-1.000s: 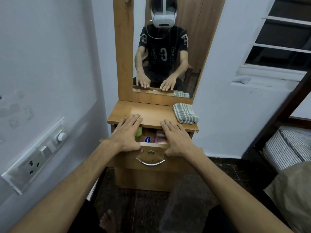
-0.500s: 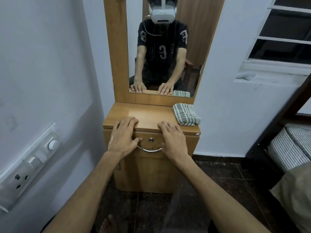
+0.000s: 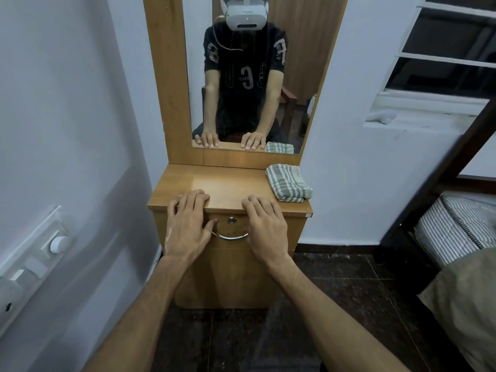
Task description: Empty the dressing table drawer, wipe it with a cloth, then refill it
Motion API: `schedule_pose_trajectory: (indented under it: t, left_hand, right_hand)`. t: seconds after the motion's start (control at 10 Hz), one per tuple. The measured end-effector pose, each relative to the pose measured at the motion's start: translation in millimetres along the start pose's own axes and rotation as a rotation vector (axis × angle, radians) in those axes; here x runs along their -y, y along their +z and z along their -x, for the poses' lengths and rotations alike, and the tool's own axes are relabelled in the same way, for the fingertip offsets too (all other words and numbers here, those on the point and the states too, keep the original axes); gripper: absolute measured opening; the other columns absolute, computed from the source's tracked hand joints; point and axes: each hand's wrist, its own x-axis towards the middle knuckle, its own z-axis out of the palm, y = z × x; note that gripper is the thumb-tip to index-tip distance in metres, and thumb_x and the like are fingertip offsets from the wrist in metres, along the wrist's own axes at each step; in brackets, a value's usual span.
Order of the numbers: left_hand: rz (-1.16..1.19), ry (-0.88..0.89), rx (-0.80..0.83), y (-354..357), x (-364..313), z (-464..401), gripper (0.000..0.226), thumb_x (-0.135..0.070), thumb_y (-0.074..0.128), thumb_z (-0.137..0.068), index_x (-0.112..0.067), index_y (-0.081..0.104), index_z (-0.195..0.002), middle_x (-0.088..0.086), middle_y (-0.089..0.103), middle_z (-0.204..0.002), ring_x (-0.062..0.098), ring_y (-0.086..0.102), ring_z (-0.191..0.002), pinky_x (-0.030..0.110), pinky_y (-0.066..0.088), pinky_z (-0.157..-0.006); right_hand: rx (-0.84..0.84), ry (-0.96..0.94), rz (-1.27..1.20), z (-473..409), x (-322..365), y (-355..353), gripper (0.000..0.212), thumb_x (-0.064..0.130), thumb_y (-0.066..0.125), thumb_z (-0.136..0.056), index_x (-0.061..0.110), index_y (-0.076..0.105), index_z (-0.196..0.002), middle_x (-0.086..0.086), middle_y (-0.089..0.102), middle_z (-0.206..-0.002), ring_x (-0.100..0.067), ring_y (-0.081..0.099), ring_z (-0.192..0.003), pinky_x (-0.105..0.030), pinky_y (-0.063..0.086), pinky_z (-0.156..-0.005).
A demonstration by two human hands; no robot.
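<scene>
Nearest the camera, two bare forearms are seen reaching forward over a dark tiled floor (image 3: 335,280). The left hand (image 3: 186,224) is laid flat against the front of the drawer (image 3: 230,228), its fingers straight and spread, the fingertips lapped over the front edge of the dressing table (image 3: 225,183); nothing is grasped by it. The right hand (image 3: 265,224) is placed the same way at the other side of the drawer front, fingers relaxed and extended onto the table edge, with nothing held.

Between the two hands the drawer is seen fully pushed in, flush with the cabinet. A round lock (image 3: 231,220) sits between the hands, and just below it a curved metal handle (image 3: 229,235) is spanned from one thumb to the other; whether it is touched cannot be told.

Beyond the right hand's fingertips, slightly outward, a folded checked cloth (image 3: 288,183) is laid at the table's back right corner, apart from the hand.

Farther off, a wood-framed mirror (image 3: 241,76) is stood upright behind the table top, and the person, the hands and the cloth are reflected in it. Outward of the left hand a switch panel (image 3: 40,253) is fixed to the wall; outward of the right hand a striped mattress (image 3: 453,229) is seen.
</scene>
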Motion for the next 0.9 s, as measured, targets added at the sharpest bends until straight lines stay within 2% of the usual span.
schedule_pose_trajectory:
  t: [0.2, 0.4, 0.5, 0.6, 0.7, 0.8, 0.9]
  left_hand:
    - [-0.026, 0.003, 0.022, -1, 0, -1, 0.058, -0.041, 0.075, -0.082, -0.016, 0.053, -0.13, 0.005, 0.056, -0.134, 0.023, 0.048, -0.125, 0.044, 0.036, -0.107]
    - [0.003, -0.035, 0.033, -9, -10, -2, 0.056, -0.046, 0.067, -0.081, -0.017, 0.053, -0.127, 0.004, 0.055, -0.134, 0.021, 0.047, -0.127, 0.044, 0.032, -0.112]
    - [0.003, -0.037, 0.052, -17, -19, 1, 0.058, -0.049, 0.057, -0.076, -0.016, 0.052, -0.124, 0.004, 0.053, -0.133, 0.02, 0.044, -0.128, 0.044, 0.028, -0.116]
    - [0.031, -0.051, 0.137, -29, -21, 1, 0.061, -0.052, 0.052, -0.077, -0.017, 0.051, -0.126, 0.003, 0.051, -0.135, 0.019, 0.043, -0.13, 0.044, 0.025, -0.119]
    - [0.066, -0.049, 0.234, -42, -21, -6, 0.058, -0.052, 0.049, -0.078, -0.017, 0.051, -0.125, 0.001, 0.053, -0.132, 0.019, 0.047, -0.124, 0.042, 0.029, -0.117]
    - [0.056, -0.098, 0.325, -61, -24, -22, 0.042, -0.048, 0.047, -0.085, -0.017, 0.059, -0.111, 0.0, 0.058, -0.115, 0.02, 0.054, -0.101, 0.039, 0.045, -0.094]
    - [0.136, -0.174, 0.26, -74, -32, -36, 0.036, -0.041, 0.05, -0.086, -0.015, 0.071, -0.098, 0.002, 0.069, -0.105, 0.019, 0.059, -0.089, 0.034, 0.049, -0.076]
  right_hand:
    - [-0.064, 0.001, -0.006, -1, 0, 4, 0.063, 0.003, 0.085, -0.071, 0.012, 0.066, -0.131, -0.009, 0.067, -0.136, -0.029, 0.061, -0.129, -0.05, 0.048, -0.112]
    - [-0.06, -0.007, -0.026, -2, 0, -3, 0.065, 0.005, 0.087, -0.068, 0.013, 0.066, -0.129, -0.008, 0.067, -0.136, -0.029, 0.062, -0.127, -0.048, 0.05, -0.11]
    - [-0.007, 0.011, -0.045, -2, 3, -9, 0.061, 0.008, 0.082, -0.069, 0.014, 0.064, -0.127, -0.007, 0.066, -0.136, -0.027, 0.06, -0.129, -0.047, 0.047, -0.111]
    - [0.049, 0.021, -0.076, -2, 7, -24, 0.052, 0.018, 0.069, -0.075, 0.015, 0.062, -0.126, -0.005, 0.066, -0.133, -0.024, 0.059, -0.126, -0.044, 0.045, -0.112]
    - [0.098, 0.038, -0.124, -6, 10, -44, 0.042, 0.026, 0.059, -0.078, 0.014, 0.066, -0.118, -0.004, 0.069, -0.113, -0.023, 0.063, -0.105, -0.038, 0.051, -0.098]
    - [0.19, 0.114, -0.189, -23, 9, -61, 0.033, 0.032, 0.053, -0.083, 0.014, 0.071, -0.104, -0.004, 0.072, -0.093, -0.024, 0.065, -0.085, -0.035, 0.053, -0.078]
    - [0.187, 0.185, -0.303, -33, 6, -69, 0.035, 0.035, 0.051, -0.086, 0.017, 0.078, -0.097, -0.004, 0.075, -0.085, -0.023, 0.068, -0.078, -0.036, 0.058, -0.074]
